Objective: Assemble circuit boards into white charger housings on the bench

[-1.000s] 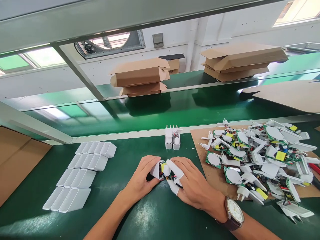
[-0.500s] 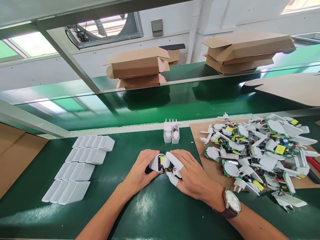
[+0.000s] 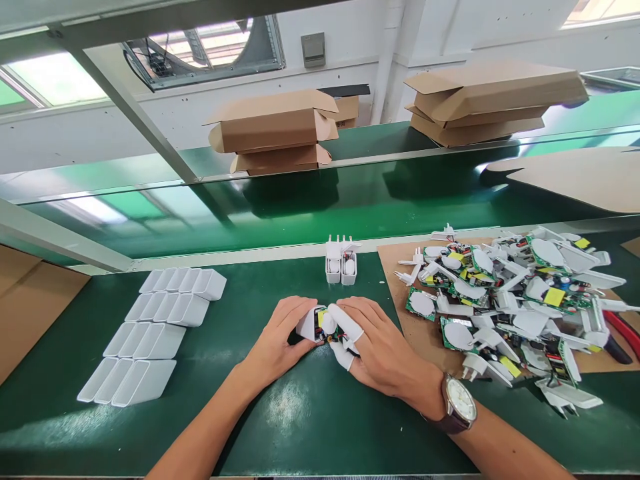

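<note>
Left hand [image 3: 286, 328], right hand [image 3: 379, 341] facing, both curled inward.

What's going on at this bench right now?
A person is using both hands at a green bench. The left hand holds a white case, while the right hand, wearing white finger covers, holds a circuit board at its open end. More cases sit in rows to the left, two with parts inside stand beyond the hands, and a pile of boards and plugs lies to the right.
</note>
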A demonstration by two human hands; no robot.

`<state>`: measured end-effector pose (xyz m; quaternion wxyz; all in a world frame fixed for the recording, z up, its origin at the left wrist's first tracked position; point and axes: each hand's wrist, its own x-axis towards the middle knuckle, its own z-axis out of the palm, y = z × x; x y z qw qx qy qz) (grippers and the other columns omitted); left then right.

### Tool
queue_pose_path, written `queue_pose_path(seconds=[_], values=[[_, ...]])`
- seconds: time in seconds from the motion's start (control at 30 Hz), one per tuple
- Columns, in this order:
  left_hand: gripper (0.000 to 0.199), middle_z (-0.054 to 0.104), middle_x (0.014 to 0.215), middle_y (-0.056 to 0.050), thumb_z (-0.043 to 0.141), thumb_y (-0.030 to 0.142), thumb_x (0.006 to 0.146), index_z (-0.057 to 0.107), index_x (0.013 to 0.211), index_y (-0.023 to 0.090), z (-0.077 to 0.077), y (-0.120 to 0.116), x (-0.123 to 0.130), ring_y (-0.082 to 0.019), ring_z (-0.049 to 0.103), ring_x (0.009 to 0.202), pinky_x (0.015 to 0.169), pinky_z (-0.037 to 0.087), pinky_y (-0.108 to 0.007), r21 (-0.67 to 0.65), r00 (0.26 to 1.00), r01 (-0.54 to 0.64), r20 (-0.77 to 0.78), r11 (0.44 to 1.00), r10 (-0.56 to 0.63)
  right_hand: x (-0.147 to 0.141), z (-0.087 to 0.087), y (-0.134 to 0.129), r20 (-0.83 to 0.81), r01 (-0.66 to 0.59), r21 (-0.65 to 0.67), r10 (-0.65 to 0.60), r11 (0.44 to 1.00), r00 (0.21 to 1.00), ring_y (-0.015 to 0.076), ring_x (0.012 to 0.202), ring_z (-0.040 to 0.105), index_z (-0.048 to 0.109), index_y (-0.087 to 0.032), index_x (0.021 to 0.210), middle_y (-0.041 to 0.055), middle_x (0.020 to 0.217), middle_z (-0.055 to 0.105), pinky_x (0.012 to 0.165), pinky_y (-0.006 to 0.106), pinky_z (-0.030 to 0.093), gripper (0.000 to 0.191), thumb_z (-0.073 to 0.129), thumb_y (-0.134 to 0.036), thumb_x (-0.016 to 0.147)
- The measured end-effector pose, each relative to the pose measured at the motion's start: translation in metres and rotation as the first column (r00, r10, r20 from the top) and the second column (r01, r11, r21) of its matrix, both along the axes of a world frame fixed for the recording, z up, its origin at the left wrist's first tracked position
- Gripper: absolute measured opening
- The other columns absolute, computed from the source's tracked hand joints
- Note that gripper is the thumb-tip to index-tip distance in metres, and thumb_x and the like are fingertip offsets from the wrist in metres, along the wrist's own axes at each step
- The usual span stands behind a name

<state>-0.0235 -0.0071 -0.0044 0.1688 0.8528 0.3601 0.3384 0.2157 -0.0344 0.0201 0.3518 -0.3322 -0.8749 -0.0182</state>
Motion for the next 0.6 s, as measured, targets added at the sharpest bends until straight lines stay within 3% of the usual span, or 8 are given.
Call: queue_pose_path(seconds=[0.13,0.33,0.5,0.53,0.6], values=[[0.057,0.065,0.128,-0.011,0.072,0.031,0.093,0.048,0.145,0.028,0.001,0.0,0.001,-0.026,0.062,0.119,0.101,0.056,-0.045,0.005,1.0,0.003,-0.003,1.0,-0.003,0.001,0.0,0.001,-0.021,-0.003,-0.042,0.002,0.999,1.0,0.0318,0.116,0.06,0.053,-0.011,0.134,0.0188,0.121,0.066,0.094,0.055,0.058,0.045,0.052,-0.006,0.089],[0.058,0.063,0.131,-0.012,0.07,0.028,0.094,0.046,0.146,0.028,-0.006,-0.004,0.002,-0.027,0.061,0.122,0.103,0.055,-0.047,-0.04,1.0,0.028,0.004,0.999,-0.028,0.0,-0.008,0.0,0.022,-0.023,-0.08,0.025,0.996,0.999,0.0319,0.121,0.059,0.052,-0.007,0.137,0.0203,0.123,0.067,0.102,0.053,0.055,0.051,0.056,-0.005,0.087],[0.06,0.06,0.133,-0.013,0.074,0.029,0.091,0.047,0.144,0.028,-0.009,-0.01,0.005,-0.028,0.063,0.124,0.103,0.056,-0.044,-0.18,0.999,0.034,0.009,0.983,-0.032,0.005,-0.001,0.002,-0.084,-0.084,-0.131,0.074,0.988,0.994,0.0286,0.123,0.063,0.05,-0.011,0.141,0.0181,0.126,0.07,0.104,0.047,0.055,0.054,0.067,-0.037,0.097],[0.06,0.061,0.132,-0.013,0.075,0.029,0.09,0.047,0.143,0.028,-0.008,-0.011,0.006,-0.028,0.064,0.122,0.102,0.057,-0.043,-0.206,0.999,0.043,0.012,0.978,-0.041,0.009,0.001,0.004,-0.117,-0.072,-0.145,0.055,0.987,0.992,0.0266,0.121,0.064,0.05,-0.013,0.142,0.0165,0.126,0.07,0.102,0.045,0.056,0.051,0.064,-0.038,0.099],[0.06,0.063,0.131,-0.012,0.074,0.028,0.09,0.047,0.144,0.028,-0.006,-0.013,0.006,-0.026,0.067,0.117,0.099,0.059,-0.04,-0.255,0.998,0.062,0.013,0.965,-0.061,0.02,0.004,0.013,-0.136,0.067,-0.147,-0.087,0.987,0.987,0.0241,0.114,0.066,0.052,-0.016,0.14,0.0136,0.122,0.071,0.098,0.043,0.057,0.038,0.055,-0.029,0.104]])
